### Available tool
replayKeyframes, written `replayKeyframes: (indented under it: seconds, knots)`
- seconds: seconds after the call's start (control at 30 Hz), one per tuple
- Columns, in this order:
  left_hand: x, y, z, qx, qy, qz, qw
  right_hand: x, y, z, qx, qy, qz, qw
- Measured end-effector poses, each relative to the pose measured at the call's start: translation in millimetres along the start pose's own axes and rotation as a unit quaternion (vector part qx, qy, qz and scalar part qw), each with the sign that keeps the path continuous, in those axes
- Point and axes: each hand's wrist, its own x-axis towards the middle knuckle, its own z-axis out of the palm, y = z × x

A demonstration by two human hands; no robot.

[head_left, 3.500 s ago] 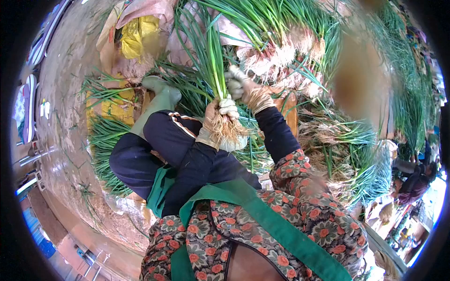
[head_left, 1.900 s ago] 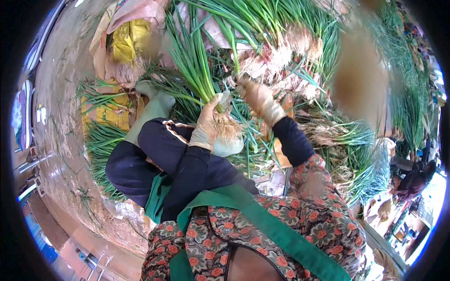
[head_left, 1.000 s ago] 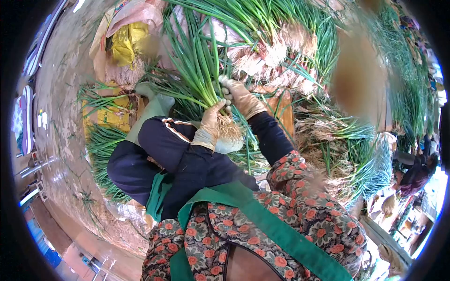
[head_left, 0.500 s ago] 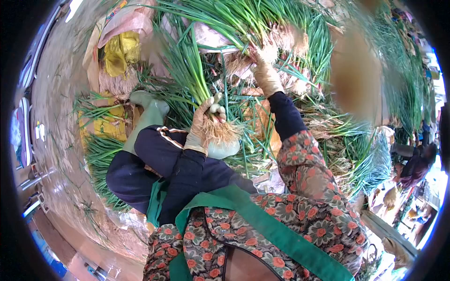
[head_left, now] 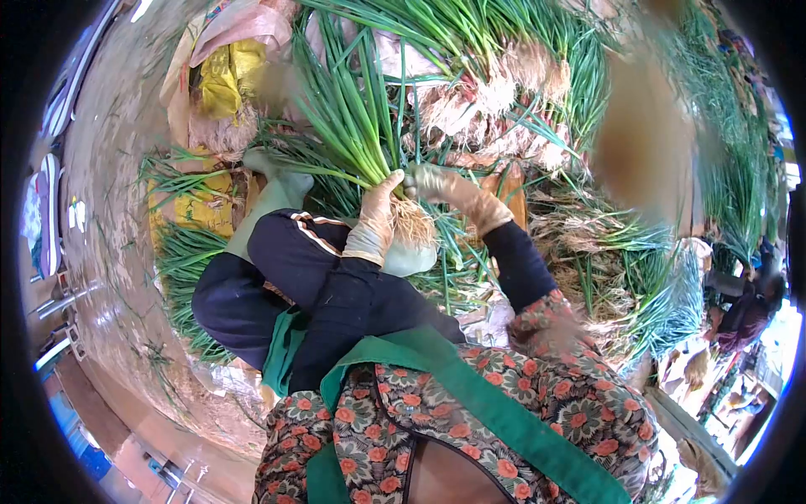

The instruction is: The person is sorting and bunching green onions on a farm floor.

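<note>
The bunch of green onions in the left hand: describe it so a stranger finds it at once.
Start at the big heap of green onions ahead of the person's knees. Just before it, the gloved left hand grips one bunch. Unlike the lying piles, it stands upright, its tan roots hanging below the fist.

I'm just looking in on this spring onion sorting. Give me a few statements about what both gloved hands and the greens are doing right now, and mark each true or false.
1. The tan-gloved left hand grips a bunch of green spring onions with pale hairy roots just above the roots. True.
2. The tan-gloved right hand rests on the dusty ground, away from the bunch. False: it is up at the bunch, beside the left hand.
3. The roots of the held bunch point toward the person. True.
4. The yellow plastic sack lies on the person's lap. False: it lies on the far side, by the piled onions.
5. The person wears a green apron strap over a floral top. True.
</note>
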Motion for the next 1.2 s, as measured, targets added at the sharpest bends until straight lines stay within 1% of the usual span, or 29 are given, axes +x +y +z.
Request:
replayKeyframes:
  seconds: [0.07, 0.13, 0.17, 0.2, 0.27, 0.3, 0.33, 0.37, 0.43, 0.47, 0.5, 0.53, 0.57, 0.6, 0.63, 0.67, 0.7, 0.73, 0.77, 0.8, 0.87, 0.9, 0.97, 1.03, 1.07, 1.1, 1.13, 1.17, 1.2]
  knots:
    - [1.7, -6.2, -2.9, -0.002, -0.003, 0.001, 1.000, 26.5, -14.4, 19.4, 0.126, 0.067, 0.030, 0.989]
    - [0.9, -9.5, -6.0, -0.014, 0.005, -0.009, 1.000, 45.4, -28.9, 26.4, 0.071, 0.025, 0.078, 0.994]
    - [-4.3, -6.3, -3.6, -0.014, 0.018, -0.015, 1.000, 54.2, -31.9, 37.8, 0.151, 0.155, 0.063, 0.974]
    - [-7.5, -3.2, -1.4, -0.016, 0.032, -0.019, 0.999, 55.9, -30.8, 39.5, 0.213, 0.160, 0.085, 0.960]
    - [0.4, -7.2, -9.5, -0.067, 0.038, -0.025, 0.997, 63.6, -7.1, 43.0, 0.326, 0.207, 0.041, 0.922]
    - [-2.8, -5.0, -6.4, -0.088, 0.030, -0.024, 0.995, 71.7, -10.4, 49.4, 0.413, 0.234, 0.056, 0.879]
    - [-5.4, -4.8, -2.1, -0.108, 0.019, -0.026, 0.994, 63.2, -12.4, 51.1, 0.481, 0.241, 0.025, 0.842]
    - [-9.6, -4.8, 1.5, -0.122, 0.015, -0.011, 0.992, 63.3, -9.6, 50.2, 0.535, 0.219, 0.004, 0.816]
    - [-9.4, -1.7, -2.0, -0.190, -0.070, -0.021, 0.979, 55.0, -20.1, 47.7, 0.629, 0.159, -0.002, 0.761]
    - [-14.3, 4.0, 0.2, -0.242, -0.115, -0.038, 0.963, 67.8, 7.3, 28.7, 0.726, 0.008, -0.089, 0.682]
    - [-12.7, 6.2, -3.2, -0.307, -0.244, -0.041, 0.919, 70.1, 9.8, 12.4, 0.691, 0.038, -0.086, 0.717]
    - [-27.7, 21.8, 9.4, -0.408, -0.338, -0.088, 0.843, 67.2, 14.2, -1.5, 0.656, 0.070, -0.084, 0.747]
    - [-32.1, 30.9, 10.1, -0.422, -0.355, -0.085, 0.830, 56.5, 19.4, -19.3, 0.498, 0.051, -0.044, 0.865]
    - [-34.3, 39.6, 9.1, -0.438, -0.373, -0.080, 0.814, 52.1, 22.7, -27.7, 0.224, 0.007, -0.040, 0.974]
    - [-38.8, 46.7, 9.1, -0.435, -0.343, -0.086, 0.828, 44.8, 27.9, -29.3, -0.069, -0.039, -0.027, 0.997]
    - [-31.7, 46.2, 1.7, -0.419, -0.395, -0.107, 0.810, 37.7, 34.7, -30.1, -0.354, -0.084, -0.010, 0.931]
    - [-34.7, 49.5, 7.7, -0.424, -0.334, -0.078, 0.838, 32.9, 37.5, -33.6, -0.608, -0.123, 0.006, 0.785]
    - [-37.1, 52.5, 14.7, -0.425, -0.271, -0.051, 0.862, 30.7, 32.0, -46.5, -0.582, -0.048, -0.047, 0.810]
    - [-31.9, 51.4, 16.7, -0.440, -0.256, -0.084, 0.857, 33.1, 21.7, -66.7, -0.551, 0.027, -0.100, 0.828]
    - [-24.4, 43.4, 12.6, -0.385, -0.185, -0.046, 0.903, 39.8, 6.5, -79.6, -0.511, 0.141, -0.129, 0.838]
    - [-9.4, 28.6, -2.3, -0.303, -0.204, -0.072, 0.928, 54.7, -22.5, -101.4, -0.387, 0.392, -0.176, 0.816]
    - [-16.0, 30.3, 6.6, -0.258, -0.167, -0.041, 0.951, 67.8, -15.7, -116.1, -0.421, 0.404, -0.174, 0.793]
    - [-10.8, 28.6, 1.2, -0.250, -0.163, -0.068, 0.952, 92.3, 12.4, -145.0, -0.487, 0.425, -0.172, 0.743]
    - [-10.8, 30.7, -0.5, -0.220, -0.134, -0.046, 0.965, 70.8, -22.5, -119.1, -0.509, 0.346, -0.075, 0.785]
    - [-9.4, 26.0, -2.5, -0.239, -0.152, -0.036, 0.958, 57.4, -38.1, -96.6, -0.516, 0.298, -0.026, 0.802]
    - [-12.1, 27.6, 5.6, -0.227, -0.125, -0.031, 0.965, 51.9, -44.3, -77.8, -0.488, 0.298, -0.044, 0.819]
    - [-15.1, 29.9, 12.1, -0.215, -0.096, -0.028, 0.971, 32.7, -55.4, -51.3, -0.511, 0.308, -0.028, 0.802]
    - [-8.2, 26.3, 5.8, -0.186, -0.101, -0.025, 0.977, 20.9, -56.1, -30.0, -0.526, 0.285, -0.038, 0.801]
    - [-9.6, 23.6, 12.1, -0.162, -0.064, -0.010, 0.985, 10.0, -39.3, -9.9, -0.518, 0.270, -0.059, 0.810]
